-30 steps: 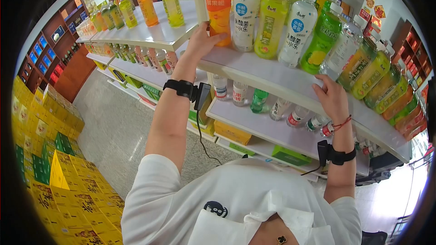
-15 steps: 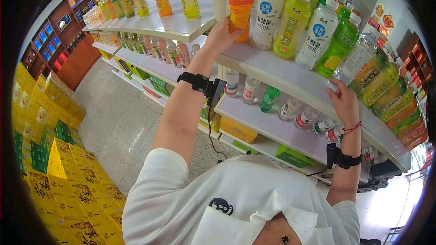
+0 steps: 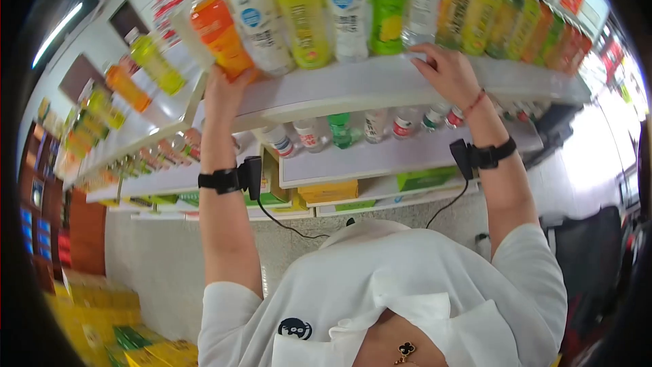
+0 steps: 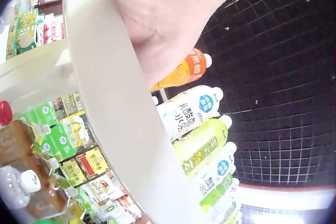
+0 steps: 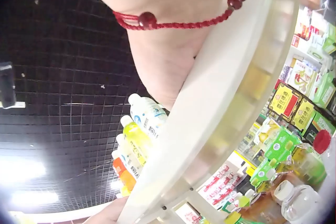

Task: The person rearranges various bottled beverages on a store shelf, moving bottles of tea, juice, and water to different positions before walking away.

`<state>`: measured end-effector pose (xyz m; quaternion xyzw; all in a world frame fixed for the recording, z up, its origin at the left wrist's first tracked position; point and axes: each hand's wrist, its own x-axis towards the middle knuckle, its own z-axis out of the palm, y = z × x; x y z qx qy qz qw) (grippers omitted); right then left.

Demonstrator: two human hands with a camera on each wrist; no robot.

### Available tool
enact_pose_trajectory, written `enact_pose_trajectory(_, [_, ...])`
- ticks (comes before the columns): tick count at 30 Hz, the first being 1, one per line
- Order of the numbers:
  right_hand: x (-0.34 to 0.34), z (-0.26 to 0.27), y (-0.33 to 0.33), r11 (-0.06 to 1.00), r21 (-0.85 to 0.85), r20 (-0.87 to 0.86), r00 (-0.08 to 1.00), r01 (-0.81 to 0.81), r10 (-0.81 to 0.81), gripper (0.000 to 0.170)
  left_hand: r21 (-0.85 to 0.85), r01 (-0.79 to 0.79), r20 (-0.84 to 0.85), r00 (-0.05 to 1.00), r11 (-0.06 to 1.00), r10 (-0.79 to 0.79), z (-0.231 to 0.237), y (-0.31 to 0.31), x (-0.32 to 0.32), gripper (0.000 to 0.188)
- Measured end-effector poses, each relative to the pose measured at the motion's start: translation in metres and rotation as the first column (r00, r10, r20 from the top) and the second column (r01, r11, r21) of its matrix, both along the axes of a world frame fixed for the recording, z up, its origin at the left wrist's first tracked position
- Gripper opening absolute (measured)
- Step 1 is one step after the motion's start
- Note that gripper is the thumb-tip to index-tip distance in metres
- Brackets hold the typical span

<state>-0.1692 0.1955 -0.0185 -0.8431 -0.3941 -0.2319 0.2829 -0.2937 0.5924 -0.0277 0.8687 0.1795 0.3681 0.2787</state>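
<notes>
My left hand (image 3: 223,95) holds the lower part of an orange drink bottle (image 3: 219,30), its thumb across the front near the base. In the left wrist view this hand hides the bottom of that bottle, whose orange label and white cap show. The bottle stands at the left end of a front row, beside a white bottle (image 3: 263,30) with a blue round mark. My right hand (image 3: 449,76) rests at the front edge of the white shelf (image 3: 339,87), fingers loosely bent and holding nothing. Nearest its fingertips are a clear bottle (image 3: 424,3) and a green bottle (image 3: 388,13).
More bottles (image 3: 526,24) line the shelf to the right. A lower shelf (image 3: 380,156) bears several small bottles under the edge. To the left, another shelf section (image 3: 153,105) carries yellow and orange bottles. Yellow cartons (image 3: 102,299) are stacked on the floor at lower left.
The head view has swung round, so the bottles and left hand appear farther left and the shelf runs more level. Left hand stays at the orange bottle, right hand at the shelf edge.
</notes>
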Motion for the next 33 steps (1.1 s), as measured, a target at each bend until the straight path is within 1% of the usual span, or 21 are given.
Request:
enact_pose_trajectory(1, [-0.006,-0.003,-0.004,0.999,0.009,-0.016,0.999,0.038,-0.038,0.021,0.016,-0.018,-0.001,1.0,1.0,0.018,-0.002,0.002,0.002,0.059])
enact_pose_trajectory(3, [-0.02,-0.008,-0.01,0.976,0.212,0.045,0.998,0.037,-0.048,0.016,0.04,0.025,-0.002,1.0,0.999,-0.025,-0.003,0.004,0.002,0.061])
enact_pose_trajectory(4, [-0.032,-0.012,-0.017,0.975,0.214,0.024,0.997,0.064,-0.07,0.016,0.049,0.031,0.014,0.999,0.998,-0.032,-0.003,0.005,0.002,0.064])
enact_pose_trajectory(5, [-0.048,-0.019,-0.026,0.949,0.302,-0.021,0.996,0.086,-0.084,0.015,0.045,0.052,-0.012,0.999,0.998,-0.051,-0.004,0.008,0.003,0.064])
enact_pose_trajectory(6, [-0.06,-0.029,-0.036,0.916,0.384,-0.071,0.993,0.115,-0.095,0.014,0.02,0.042,-0.004,0.999,0.999,-0.041,-0.006,0.011,0.004,0.067])
enact_pose_trajectory(7, [-0.064,-0.046,-0.047,0.895,0.438,0.02,0.995,0.082,-0.101,0.013,-0.003,0.031,0.003,1.0,1.0,-0.031,-0.008,0.015,0.005,0.07])
enact_pose_trajectory(8, [-0.073,-0.063,-0.06,0.895,0.432,-0.013,0.993,0.112,-0.118,0.013,-0.007,0.048,-0.03,0.998,0.999,-0.048,-0.01,0.021,0.006,0.07])
enact_pose_trajectory(10, [-0.09,-0.095,-0.091,0.888,0.374,-0.149,0.962,0.269,-0.228,0.012,-0.019,0.019,0.048,0.999,1.0,-0.018,-0.012,0.027,0.006,0.074])
enact_pose_trajectory(11, [-0.097,-0.115,-0.11,0.886,0.364,-0.175,0.955,0.288,-0.239,0.012,-0.023,0.029,0.021,0.999,0.999,-0.029,-0.011,0.023,0.005,0.074])
enact_pose_trajectory(13, [-0.111,-0.155,-0.149,0.868,0.24,-0.285,0.887,0.434,-0.365,0.012,-0.038,0.008,0.08,0.997,0.999,-0.005,-0.005,0.015,-0.003,0.075])
enact_pose_trajectory(14, [-0.12,-0.168,-0.164,0.871,0.233,-0.305,0.883,0.433,-0.357,0.012,-0.035,0.0,0.059,0.998,0.999,0.002,-0.003,0.013,-0.007,0.075])
enact_pose_trajectory(16, [-0.143,-0.191,-0.19,0.79,0.09,-0.438,0.737,0.606,-0.515,0.012,0.01,-0.067,0.058,0.996,0.998,0.066,0.0,0.011,-0.009,0.077])
enact_pose_trajectory(20, [-0.181,-0.238,-0.254,0.729,-0.038,-0.463,0.635,0.683,-0.619,0.013,0.043,-0.076,0.075,0.995,0.996,0.073,-0.014,0.03,-0.007,0.075])
enact_pose_trajectory(22, [-0.2,-0.258,-0.284,0.645,-0.121,-0.477,0.526,0.754,-0.704,0.014,0.127,-0.117,0.192,0.977,0.985,0.091,-0.011,0.013,-0.025,0.072])
enact_pose_trajectory(24, [-0.224,-0.284,-0.322,0.616,-0.146,-0.524,0.468,0.774,-0.712,0.015,0.249,-0.142,0.199,0.976,0.958,0.093,-0.013,-0.011,-0.046,0.066])
enact_pose_trajectory(26, [-0.251,-0.32,-0.364,0.589,-0.018,-0.554,0.482,0.808,-0.679,0.015,0.234,-0.116,0.241,0.969,0.965,0.058,-0.023,-0.039,-0.069,0.059])
enact_pose_trajectory(27, [-0.269,-0.323,-0.38,0.549,-0.085,-0.579,0.407,0.832,-0.706,0.015,0.192,-0.118,0.249,0.966,0.974,0.068,-0.028,-0.059,-0.079,0.057])
enact_pose_trajectory(30, [-0.32,-0.355,-0.44,0.501,-0.074,-0.64,0.344,0.862,-0.687,0.017,0.065,-0.087,0.317,0.946,0.994,0.062,-0.049,-0.1,-0.1,0.053])
enact_pose_trajectory(31, [-0.333,-0.357,-0.456,0.487,-0.057,-0.636,0.344,0.872,-0.691,0.017,0.011,-0.091,0.278,0.957,0.996,0.085,-0.056,-0.118,-0.104,0.052])
enact_pose_trajectory(32, [-0.347,-0.358,-0.468,0.42,-0.143,-0.689,0.215,0.896,-0.692,0.018,-0.042,-0.096,0.235,0.967,0.994,0.104,-0.065,-0.136,-0.106,0.051])
enact_pose_trajectory(33, [-0.361,-0.361,-0.48,0.357,-0.239,-0.732,0.074,0.903,-0.678,0.019,-0.104,-0.012,0.247,0.968,0.994,0.038,-0.084,-0.146,-0.103,0.049])
